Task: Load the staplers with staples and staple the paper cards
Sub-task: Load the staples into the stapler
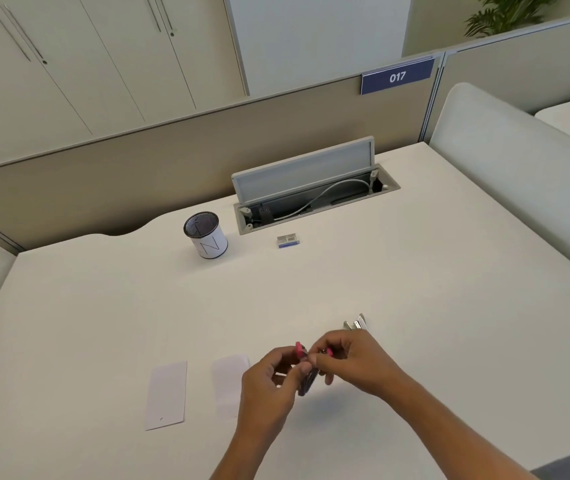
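Stapler point(306, 370), pink and dark, was held above the desk point(415, 271) between both hands: left hand point(269, 386) gripped its body, right hand point(349, 362) pinched its upper end. Metal stapler part point(356, 323) lay just beyond the right hand. Two paper cards point(167, 394) lay left of the left hand. Staple box point(288, 241) and pen cup point(206, 239) stood well beyond.

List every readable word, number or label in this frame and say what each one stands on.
"017": white digits on the blue sign fixed to the partition top.
"N": large thin letter on the white pen cup; another mark beside it is unclear.
Small staple box: blue label print too small to read.
Paper cards: no legible text.
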The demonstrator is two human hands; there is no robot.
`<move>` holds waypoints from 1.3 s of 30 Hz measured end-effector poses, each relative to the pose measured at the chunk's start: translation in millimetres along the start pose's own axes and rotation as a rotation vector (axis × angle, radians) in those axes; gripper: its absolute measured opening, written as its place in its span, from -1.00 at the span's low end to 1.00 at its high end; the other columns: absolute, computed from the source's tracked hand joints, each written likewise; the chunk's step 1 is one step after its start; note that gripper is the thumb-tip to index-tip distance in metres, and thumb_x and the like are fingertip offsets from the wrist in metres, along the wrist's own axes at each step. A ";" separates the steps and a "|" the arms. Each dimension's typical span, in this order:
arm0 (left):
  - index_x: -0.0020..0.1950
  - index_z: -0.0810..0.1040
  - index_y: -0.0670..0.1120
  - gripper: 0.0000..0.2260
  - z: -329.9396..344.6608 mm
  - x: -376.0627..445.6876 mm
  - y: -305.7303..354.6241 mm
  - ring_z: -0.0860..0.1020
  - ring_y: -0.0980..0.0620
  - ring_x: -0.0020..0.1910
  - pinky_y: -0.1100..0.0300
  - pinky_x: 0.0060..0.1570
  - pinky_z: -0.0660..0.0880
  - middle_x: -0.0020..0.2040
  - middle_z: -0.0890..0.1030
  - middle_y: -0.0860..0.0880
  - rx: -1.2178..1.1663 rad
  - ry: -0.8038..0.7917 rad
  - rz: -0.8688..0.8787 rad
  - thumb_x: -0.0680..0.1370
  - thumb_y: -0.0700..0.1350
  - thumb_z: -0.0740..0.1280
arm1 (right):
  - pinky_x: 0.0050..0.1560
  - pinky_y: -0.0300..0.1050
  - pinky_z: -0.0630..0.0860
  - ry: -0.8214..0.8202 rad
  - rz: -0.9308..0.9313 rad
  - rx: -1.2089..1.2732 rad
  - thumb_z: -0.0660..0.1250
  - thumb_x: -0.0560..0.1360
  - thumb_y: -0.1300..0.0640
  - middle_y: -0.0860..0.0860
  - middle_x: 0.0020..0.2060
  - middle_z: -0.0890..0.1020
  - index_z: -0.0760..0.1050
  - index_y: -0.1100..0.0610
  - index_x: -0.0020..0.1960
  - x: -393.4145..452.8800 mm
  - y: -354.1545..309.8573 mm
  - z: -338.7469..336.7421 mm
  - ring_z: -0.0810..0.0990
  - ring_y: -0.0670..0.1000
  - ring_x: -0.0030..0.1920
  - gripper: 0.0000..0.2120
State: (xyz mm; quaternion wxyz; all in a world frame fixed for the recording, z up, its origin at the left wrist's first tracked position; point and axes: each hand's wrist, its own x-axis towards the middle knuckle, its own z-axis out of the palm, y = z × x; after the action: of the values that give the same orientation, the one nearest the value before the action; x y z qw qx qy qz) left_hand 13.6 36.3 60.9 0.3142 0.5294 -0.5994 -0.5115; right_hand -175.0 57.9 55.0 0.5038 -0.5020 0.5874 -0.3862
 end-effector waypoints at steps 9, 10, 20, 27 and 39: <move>0.02 0.68 0.15 -0.76 -0.8 3.3 -5.6 0.54 0.16 -0.26 0.34 -0.26 0.43 -0.29 0.64 0.09 0.073 -0.010 0.038 0.70 -0.06 0.23 | 0.10 -0.02 0.66 -0.102 -0.052 0.101 0.40 0.61 0.19 0.11 -0.12 0.73 0.64 0.08 0.25 7.5 -7.3 5.5 0.72 0.08 -0.15 -0.78; 0.01 0.68 0.11 -0.73 -1.0 4.0 -5.5 0.53 0.15 -0.28 0.36 -0.25 0.43 -0.28 0.65 0.06 0.014 -0.012 0.006 0.71 -0.08 0.20 | 0.12 0.00 0.65 -0.122 -0.060 0.132 0.38 0.63 0.23 0.18 -0.11 0.71 0.61 0.09 0.31 7.3 -7.3 7.0 0.72 0.09 -0.14 -0.73; -0.02 0.60 -0.19 -0.66 1.5 -6.9 -7.5 0.47 -0.03 -0.30 0.10 -0.24 0.51 -0.28 0.56 -0.13 -0.414 -0.118 -0.288 0.72 -0.02 0.13 | -0.25 -0.14 0.50 -0.118 0.039 0.141 0.47 0.57 0.12 -0.01 -0.34 0.55 0.59 0.05 0.32 9.3 -11.4 17.4 0.54 -0.04 -0.29 -0.67; 0.09 0.60 -0.11 -0.65 3.4 -25.3 -11.1 0.51 -0.03 -0.28 0.12 -0.10 0.54 -0.20 0.59 -0.10 -0.210 -0.194 -0.154 0.70 0.10 0.14 | -0.30 -0.21 0.43 -0.092 0.138 0.220 0.45 0.56 0.10 -0.01 -0.46 0.47 0.70 0.12 0.11 2.8 -7.6 27.9 0.42 -0.04 -0.39 -0.84; 0.16 0.54 -0.03 -0.72 14.5 -26.8 -12.5 0.57 0.02 -0.33 0.23 -0.23 0.55 -0.22 0.61 -0.08 -0.092 -0.126 -0.058 0.74 -0.01 0.06 | -0.38 -0.25 0.37 0.075 0.086 0.227 0.55 0.49 0.00 0.15 -0.37 0.48 0.71 0.07 -0.04 -3.8 0.2 41.6 0.39 -0.02 -0.43 -0.85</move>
State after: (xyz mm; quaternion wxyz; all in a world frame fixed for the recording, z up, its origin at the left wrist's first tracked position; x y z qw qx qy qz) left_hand 10.7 67.0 49.5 0.2850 0.4985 -0.5782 -0.5796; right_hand -134.3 63.8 47.5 0.5509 -0.4014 0.5794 -0.4469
